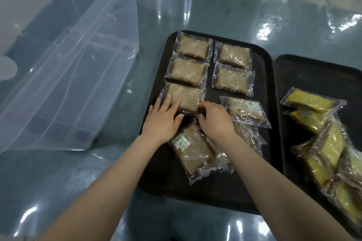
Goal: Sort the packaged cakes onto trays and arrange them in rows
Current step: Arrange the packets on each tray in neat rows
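Note:
A dark tray [262, 103] holds brown packaged cakes in clear wrappers. Two lie in a right column [233, 55] and three in a left column. Both hands rest on the nearest one of the left column, the third brown cake [186, 97]. My left hand [163, 118] lies flat with fingers spread on its near left corner. My right hand [214, 117] pinches its near right edge. A loose heap of brown cakes [195, 150] lies under my wrists, with one more [244, 110] to the right. A second dark tray [313, 76] on the right carries a pile of yellow cakes [329, 143].
A large clear plastic bag [74, 68] stands open on the left of the glossy blue-green table [68, 182]. More clear plastic sheeting lies at the far right [340, 21]. The two trays sit side by side, nearly touching.

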A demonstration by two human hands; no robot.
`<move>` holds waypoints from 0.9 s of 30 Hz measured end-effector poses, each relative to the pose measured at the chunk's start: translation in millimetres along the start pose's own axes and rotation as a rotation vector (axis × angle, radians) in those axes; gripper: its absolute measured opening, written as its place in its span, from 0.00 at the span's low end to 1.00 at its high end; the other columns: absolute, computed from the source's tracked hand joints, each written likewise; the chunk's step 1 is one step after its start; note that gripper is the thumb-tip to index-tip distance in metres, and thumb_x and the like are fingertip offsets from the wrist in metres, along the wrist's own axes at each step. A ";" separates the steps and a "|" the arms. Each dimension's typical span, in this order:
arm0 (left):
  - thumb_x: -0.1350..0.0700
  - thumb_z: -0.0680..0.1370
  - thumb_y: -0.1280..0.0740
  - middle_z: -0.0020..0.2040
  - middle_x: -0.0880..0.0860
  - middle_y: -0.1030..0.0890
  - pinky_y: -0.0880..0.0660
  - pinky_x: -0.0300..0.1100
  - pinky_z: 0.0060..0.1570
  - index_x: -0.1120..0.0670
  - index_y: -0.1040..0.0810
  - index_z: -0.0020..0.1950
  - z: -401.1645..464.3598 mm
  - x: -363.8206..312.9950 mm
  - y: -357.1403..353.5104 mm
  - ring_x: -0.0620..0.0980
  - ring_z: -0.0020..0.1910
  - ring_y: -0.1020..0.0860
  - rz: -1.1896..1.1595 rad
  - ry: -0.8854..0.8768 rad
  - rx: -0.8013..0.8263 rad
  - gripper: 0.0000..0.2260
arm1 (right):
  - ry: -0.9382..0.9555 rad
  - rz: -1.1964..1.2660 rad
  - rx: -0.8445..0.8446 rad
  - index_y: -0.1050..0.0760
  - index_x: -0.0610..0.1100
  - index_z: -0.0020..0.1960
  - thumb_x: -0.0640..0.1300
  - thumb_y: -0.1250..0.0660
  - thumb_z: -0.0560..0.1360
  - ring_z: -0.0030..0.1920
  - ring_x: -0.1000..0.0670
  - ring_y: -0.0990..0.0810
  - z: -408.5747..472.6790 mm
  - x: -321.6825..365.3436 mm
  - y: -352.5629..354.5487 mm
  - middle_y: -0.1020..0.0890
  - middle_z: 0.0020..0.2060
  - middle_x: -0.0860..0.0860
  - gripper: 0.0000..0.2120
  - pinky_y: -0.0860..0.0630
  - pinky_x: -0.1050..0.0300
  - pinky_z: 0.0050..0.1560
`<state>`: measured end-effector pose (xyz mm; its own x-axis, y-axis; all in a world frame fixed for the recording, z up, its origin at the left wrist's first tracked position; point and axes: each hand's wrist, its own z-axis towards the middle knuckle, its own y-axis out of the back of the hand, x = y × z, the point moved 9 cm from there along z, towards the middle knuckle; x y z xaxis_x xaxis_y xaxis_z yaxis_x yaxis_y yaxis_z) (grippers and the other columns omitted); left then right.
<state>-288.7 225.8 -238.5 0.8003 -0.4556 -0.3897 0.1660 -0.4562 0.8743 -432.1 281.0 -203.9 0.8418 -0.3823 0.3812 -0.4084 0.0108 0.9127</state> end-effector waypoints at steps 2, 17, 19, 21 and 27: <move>0.40 0.81 0.51 0.78 0.50 0.56 0.56 0.53 0.72 0.46 0.50 0.77 1.9 1.5 -2.4 0.56 0.76 0.58 0.024 0.002 0.007 0.26 | 0.003 -0.027 0.028 0.27 0.45 0.65 0.44 0.36 0.77 0.60 0.45 0.27 -1.8 2.0 -2.8 0.20 0.57 0.47 0.17 0.27 0.50 0.56; 0.49 0.81 0.42 0.77 0.44 0.48 0.50 0.43 0.71 0.45 0.41 0.75 -43.7 0.9 14.6 0.42 0.75 0.54 -0.464 -0.044 -0.170 0.23 | 0.052 -0.197 0.284 0.20 0.48 0.54 0.66 0.34 0.71 0.66 0.47 0.33 -48.6 -2.2 -9.8 0.25 0.62 0.51 0.24 0.33 0.48 0.64; 0.50 0.80 0.41 0.77 0.44 0.44 0.48 0.41 0.70 0.46 0.38 0.74 -53.6 5.5 12.5 0.40 0.74 0.52 -0.531 -0.003 -0.174 0.22 | 0.062 -0.044 0.272 0.22 0.48 0.52 0.62 0.31 0.70 0.67 0.48 0.31 -54.7 1.0 -9.3 0.23 0.59 0.52 0.19 0.32 0.52 0.64; 0.51 0.80 0.40 0.76 0.45 0.41 0.46 0.40 0.69 0.46 0.37 0.74 -61.1 9.9 11.9 0.40 0.74 0.49 -0.571 0.026 -0.169 0.21 | -0.003 0.213 0.170 0.28 0.52 0.52 0.57 0.29 0.71 0.56 0.52 0.22 -56.4 1.8 2.8 0.20 0.49 0.56 0.16 0.25 0.60 0.49; 0.50 0.80 0.40 0.69 0.45 0.30 0.37 0.35 0.58 0.47 0.33 0.72 -78.7 25.4 14.4 0.41 0.65 0.32 -0.626 0.127 -0.180 0.19 | -0.061 0.671 -0.135 0.34 0.64 0.53 0.52 0.27 0.71 0.51 0.63 0.21 -46.7 12.0 43.8 0.20 0.49 0.64 0.18 0.23 0.64 0.48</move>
<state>-220.6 267.8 -213.0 0.5810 -0.0470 -0.8125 0.7068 -0.4659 0.5324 -423.4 320.0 -152.5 0.3993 -0.3039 0.8650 -0.7836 0.3768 0.4940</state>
